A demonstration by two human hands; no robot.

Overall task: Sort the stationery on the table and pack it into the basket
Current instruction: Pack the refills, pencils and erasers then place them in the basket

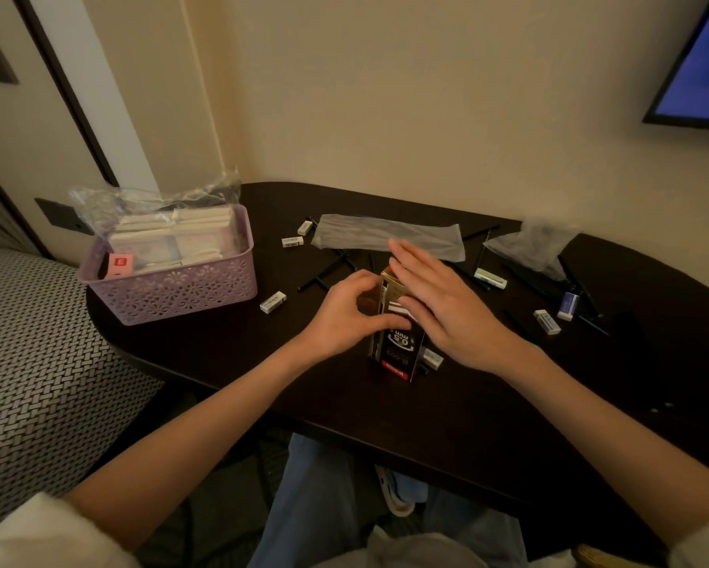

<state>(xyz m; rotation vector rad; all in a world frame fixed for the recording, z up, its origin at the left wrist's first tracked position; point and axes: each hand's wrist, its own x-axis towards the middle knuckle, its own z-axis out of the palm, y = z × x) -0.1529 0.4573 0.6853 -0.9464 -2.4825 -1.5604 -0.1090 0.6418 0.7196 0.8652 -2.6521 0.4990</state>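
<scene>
Dark, smooth, oval-ended worktop (230,362) against a beige wall. A tall black-and-gold cardboard box (394,342) stands upright near centre; "0.5 mm" is printed on it, read upside down, with a red strip at its near end; the brand text is too small to read.

Left hand (344,317): fingers curled round the box's left side, thumb on its front face; the box is gripped. Right hand (443,301): fingers straight and together, laid flat against the box's right side and top; nothing is clasped.

Lilac plastic basket (172,297), rectangular, with floral cut-out walls, sits at the far left of the worktop. It is packed with flat white packets under crinkled clear film (148,198); a small red-labelled card (122,264) is seen at its left end.

Small white block erasers with barcode sleeves are scattered: one (273,302) just right of the basket, two (297,235) further back, one (547,321) at the right, one touching the box's near right corner. A blue-sleeved eraser (568,306) and a pale green one (490,278) lie at the right.

A long translucent grey plastic sleeve (385,235) lies flat beyond the hands; a crumpled clear bag (529,243) lies far right. Thin black pens (324,276) are strewn between them.

A blue-lit screen (705,75) is mounted on the wall at the upper right.
</scene>
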